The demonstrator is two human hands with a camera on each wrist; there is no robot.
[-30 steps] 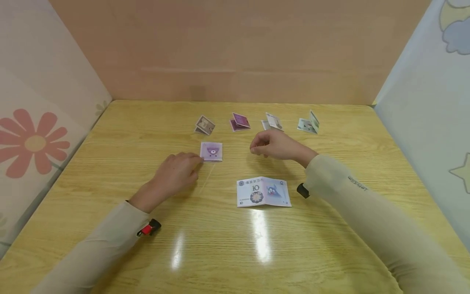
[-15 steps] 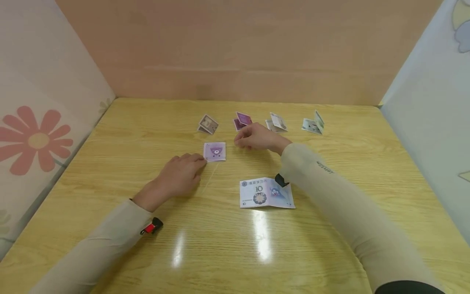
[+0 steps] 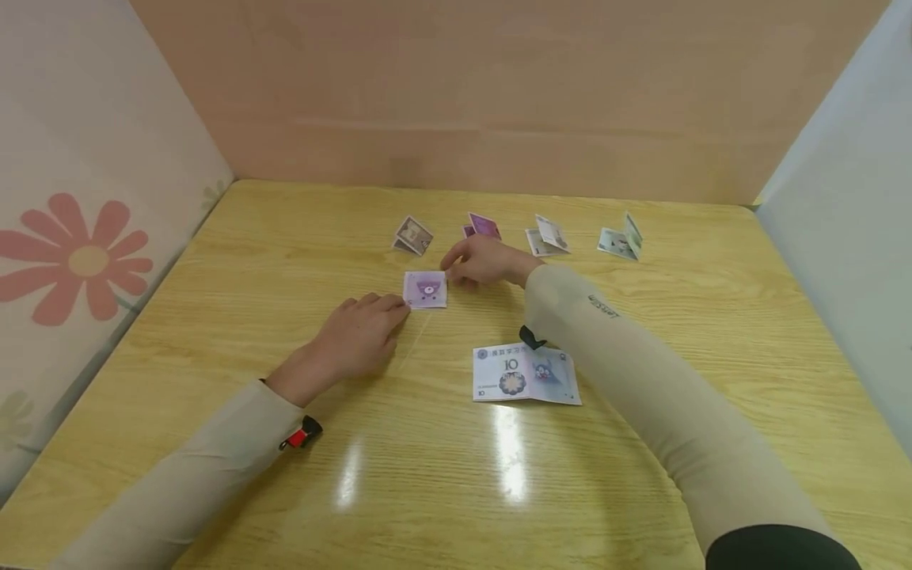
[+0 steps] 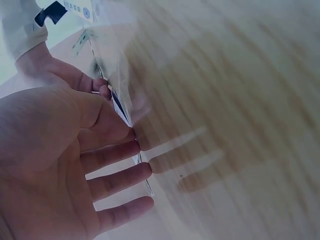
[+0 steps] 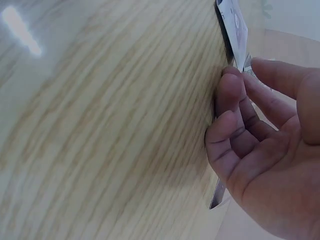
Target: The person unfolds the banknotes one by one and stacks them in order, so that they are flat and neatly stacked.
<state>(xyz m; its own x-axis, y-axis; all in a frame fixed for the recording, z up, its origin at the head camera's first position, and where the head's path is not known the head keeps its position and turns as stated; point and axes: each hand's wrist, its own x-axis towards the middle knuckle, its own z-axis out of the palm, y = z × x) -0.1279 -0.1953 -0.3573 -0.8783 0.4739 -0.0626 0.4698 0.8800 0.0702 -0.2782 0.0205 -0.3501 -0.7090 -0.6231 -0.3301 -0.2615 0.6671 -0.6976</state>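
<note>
A folded purple play banknote (image 3: pixel 425 290) with a bear-like face printed on it lies on the table between the two hands. My left hand (image 3: pixel 359 336) touches its lower left corner with the fingertips. Those fingers look mostly straight in the left wrist view, which shows the palm of the left hand (image 4: pixel 75 150). The right hand (image 3: pixel 484 261) is at the note's right edge. In the right wrist view, bent fingers of the right hand (image 5: pixel 265 125) touch the note's edge (image 5: pixel 234 30), with the thumb slightly apart. Nearer to me, a blue-white 10 play banknote (image 3: pixel 511 384) lies creased and unfolded.
Along the back of the wooden table (image 3: pixel 299 237) stand several half-folded notes: a brown one (image 3: pixel 415 235), a magenta one (image 3: pixel 485 226) partly behind the right hand, a grey one (image 3: pixel 551 233) and a green one (image 3: pixel 620 241). A tan wall (image 3: pixel 499 95) rises behind.
The right hand has moved left from in front of the grey note to the purple note's right edge. My left hand stays at that note's lower left corner. The view has shifted slightly.
</note>
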